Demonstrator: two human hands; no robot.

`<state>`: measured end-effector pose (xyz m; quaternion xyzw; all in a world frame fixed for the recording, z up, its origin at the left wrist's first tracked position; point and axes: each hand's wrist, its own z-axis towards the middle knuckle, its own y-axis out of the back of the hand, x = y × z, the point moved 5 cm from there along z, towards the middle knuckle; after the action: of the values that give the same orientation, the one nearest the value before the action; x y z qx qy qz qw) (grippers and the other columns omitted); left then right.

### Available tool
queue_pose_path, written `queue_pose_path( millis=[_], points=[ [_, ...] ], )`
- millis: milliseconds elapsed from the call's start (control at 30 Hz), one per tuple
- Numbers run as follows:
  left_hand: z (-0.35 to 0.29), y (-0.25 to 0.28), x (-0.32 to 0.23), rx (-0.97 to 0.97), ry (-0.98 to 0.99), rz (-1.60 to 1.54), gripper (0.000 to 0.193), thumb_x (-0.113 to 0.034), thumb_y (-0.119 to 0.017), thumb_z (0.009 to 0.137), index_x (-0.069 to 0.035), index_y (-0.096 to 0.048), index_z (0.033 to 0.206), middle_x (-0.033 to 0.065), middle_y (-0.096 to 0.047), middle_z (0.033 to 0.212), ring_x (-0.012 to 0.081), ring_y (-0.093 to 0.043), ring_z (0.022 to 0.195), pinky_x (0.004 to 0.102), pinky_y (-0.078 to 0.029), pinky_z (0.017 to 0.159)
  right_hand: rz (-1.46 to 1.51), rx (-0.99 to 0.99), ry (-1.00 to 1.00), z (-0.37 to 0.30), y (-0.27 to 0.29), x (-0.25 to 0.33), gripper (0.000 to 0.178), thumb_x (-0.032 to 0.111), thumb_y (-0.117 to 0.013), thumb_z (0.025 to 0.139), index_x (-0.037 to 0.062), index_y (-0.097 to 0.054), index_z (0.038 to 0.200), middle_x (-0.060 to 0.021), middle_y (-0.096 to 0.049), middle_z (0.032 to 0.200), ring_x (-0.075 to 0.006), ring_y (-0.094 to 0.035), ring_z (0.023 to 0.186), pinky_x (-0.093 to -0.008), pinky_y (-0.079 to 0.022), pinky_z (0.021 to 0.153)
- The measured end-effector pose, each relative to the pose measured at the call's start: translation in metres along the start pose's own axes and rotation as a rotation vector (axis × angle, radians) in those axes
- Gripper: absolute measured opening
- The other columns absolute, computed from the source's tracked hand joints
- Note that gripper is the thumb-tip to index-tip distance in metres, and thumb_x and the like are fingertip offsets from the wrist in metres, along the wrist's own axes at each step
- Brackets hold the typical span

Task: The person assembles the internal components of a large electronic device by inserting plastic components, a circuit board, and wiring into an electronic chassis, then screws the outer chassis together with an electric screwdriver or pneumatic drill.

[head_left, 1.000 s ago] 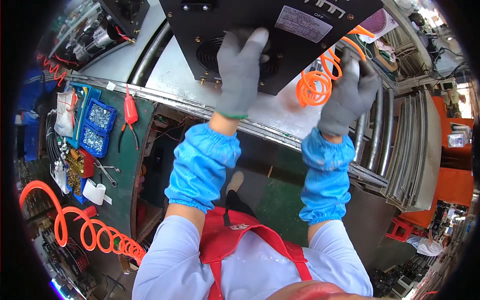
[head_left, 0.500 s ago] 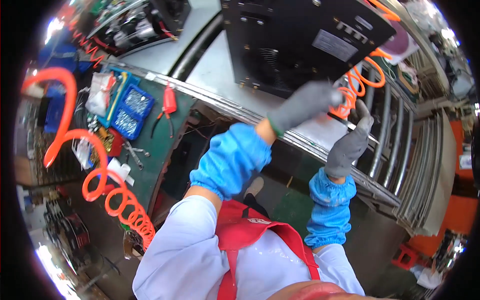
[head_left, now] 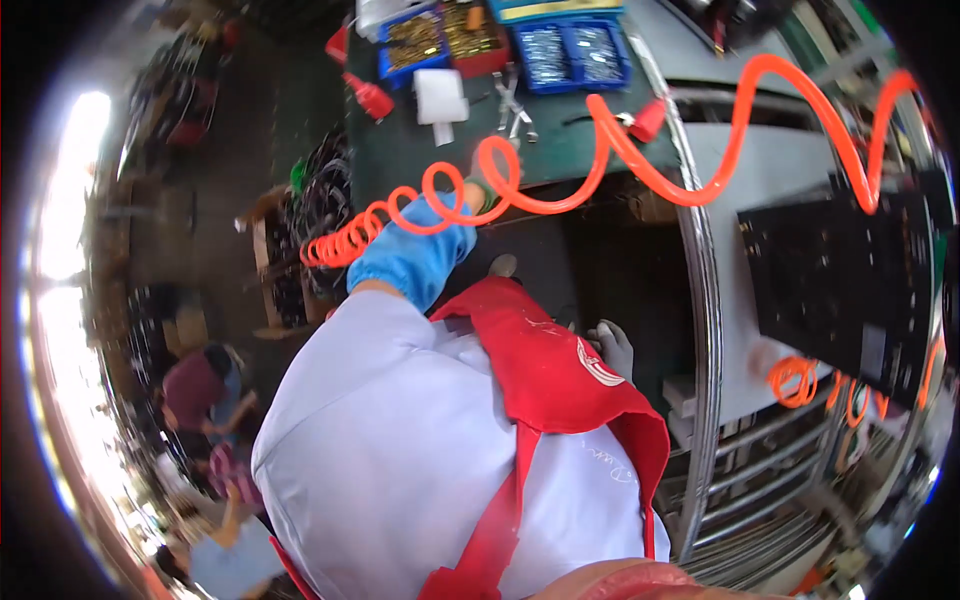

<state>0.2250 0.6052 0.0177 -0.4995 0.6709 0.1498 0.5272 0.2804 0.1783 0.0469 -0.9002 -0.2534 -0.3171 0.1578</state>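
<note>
1. Left hand (head_left: 497,163), gray-gloved, is reaching to the near edge of the green counter (head_left: 385,165). It is blurring behind the orange coiled hose (head_left: 690,195); cannot tell whether it is open, closed, gripping or touching anything.
2. Right hand (head_left: 613,348), also gloved, is hanging low beyond the red apron (head_left: 560,370), which is hiding part of it; cannot tell its grip.
3. Crossed wrenches (head_left: 512,105) are lying just beyond the left hand on the counter. A white roll (head_left: 440,97) is resting to their left, red-handled pliers (head_left: 648,120) to their right, close to the counter's right edge.
4. Farther back, a blue bin (head_left: 415,75), a red bin (head_left: 480,66) and a paired blue bin (head_left: 585,86) are standing side by side.
5. A strip of green surface is showing between wrenches and near edge; the hose is looping across it in view, narrowing the visible approach.
6. A metal rail (head_left: 706,330) is running along the right; beyond it, a black panelled unit (head_left: 840,280) is sitting well apart from both hands.
7. A dark gap is opening between right hand and rail.
</note>
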Motion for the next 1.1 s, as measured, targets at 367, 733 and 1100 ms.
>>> queue_pose_path(
  millis=[367,733,1100],
  points=[
    [-0.244,0.036,0.012,0.472,-0.090,1.156,0.026,-0.027,-0.054,0.087,-0.005,-0.065,0.096,0.0175,-0.067,0.097,0.0360,-0.064,0.094,0.0472,-0.050,0.083,-0.513,0.382,0.107,0.081,-0.128,0.075,0.030,0.019,-0.060,0.096,0.0058,-0.057,0.122,-0.0025,-0.064,0.093,-0.0075,-0.059,0.074,-0.0215,-0.049,0.065],
    [-0.276,0.430,-0.084,-0.712,0.043,0.350,0.022,-0.021,-0.058,0.095,-0.001,-0.064,0.102,0.0028,-0.061,0.076,0.0095,-0.058,0.066,0.0248,-0.048,0.060,-0.557,0.437,0.021,0.099,-0.332,0.060,0.028,0.030,-0.060,0.095,0.0029,-0.060,0.103,-0.0055,-0.061,0.081,-0.0104,-0.054,0.062,-0.0230,-0.043,0.056],
    [-0.015,0.505,0.050,-0.358,0.535,1.071,0.042,-0.040,-0.065,0.084,-0.005,-0.070,0.107,0.0219,-0.070,0.098,0.0369,-0.067,0.096,0.0461,-0.053,0.081,-0.751,-0.009,-0.060,0.103,-0.376,0.061,0.016,0.018,-0.057,0.095,0.0038,-0.056,0.088,-0.0054,-0.058,0.073,-0.0104,-0.051,0.057,-0.0241,-0.043,0.050]
  ],
)
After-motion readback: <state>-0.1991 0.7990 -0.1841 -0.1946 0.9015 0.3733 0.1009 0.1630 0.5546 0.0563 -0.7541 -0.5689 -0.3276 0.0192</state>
